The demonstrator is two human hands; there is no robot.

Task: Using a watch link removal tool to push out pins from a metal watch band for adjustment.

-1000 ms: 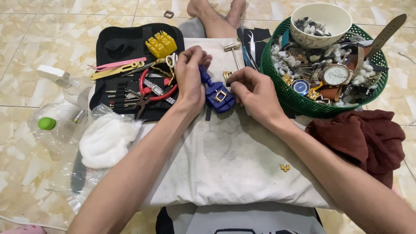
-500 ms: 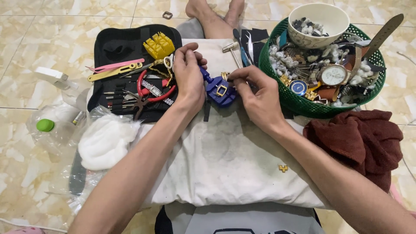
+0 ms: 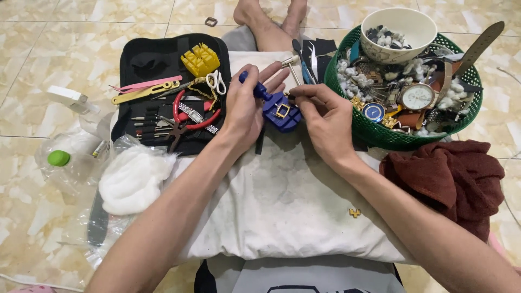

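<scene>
Both forearms reach forward over the white pillow (image 3: 282, 201). The left hand (image 3: 244, 111), fingers curled with two extended, grips the blue link-remover tool (image 3: 277, 108) resting there; the right hand (image 3: 325, 116) pinches its end, fingers bent closed.

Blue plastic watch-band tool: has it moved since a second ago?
No, barely: the blue plastic watch-band tool sits between both hands, beside the green basket.

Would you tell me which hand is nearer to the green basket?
Right. The right hand lies just beside the green basket; the left hand sits farther away, beyond the blue tool.
</scene>
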